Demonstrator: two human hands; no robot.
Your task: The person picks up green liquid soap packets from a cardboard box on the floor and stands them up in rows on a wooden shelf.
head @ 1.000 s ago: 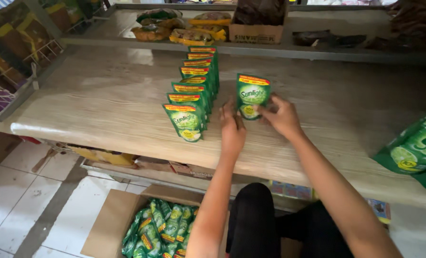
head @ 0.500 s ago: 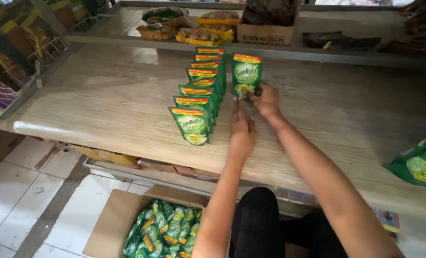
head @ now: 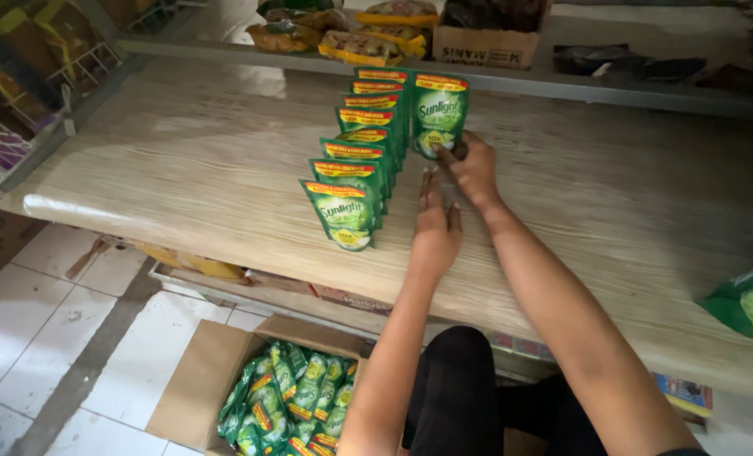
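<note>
A green stand-up pouch (head: 440,111) with a red and yellow top band stands upright far back on the pale wood-grain shelf (head: 182,160). My right hand (head: 474,169) grips its lower right corner. My left hand (head: 436,224) lies flat on the shelf just in front, fingers pointing toward the pouch, holding nothing. To the left, a row of several matching pouches (head: 355,165) runs from the shelf's back toward its front edge, and the held pouch stands beside the row's far end.
A cardboard box (head: 224,380) with several more green pouches sits on the tiled floor below. A larger green bag (head: 752,304) lies at the shelf's right edge. Behind, a higher shelf carries yellow snack packs (head: 351,42) and a brown carton (head: 486,38). Wire racks (head: 22,93) stand left.
My right hand has slid the pouch away from me, from beside the row's front to its far end. My left hand followed it forward along the shelf.
</note>
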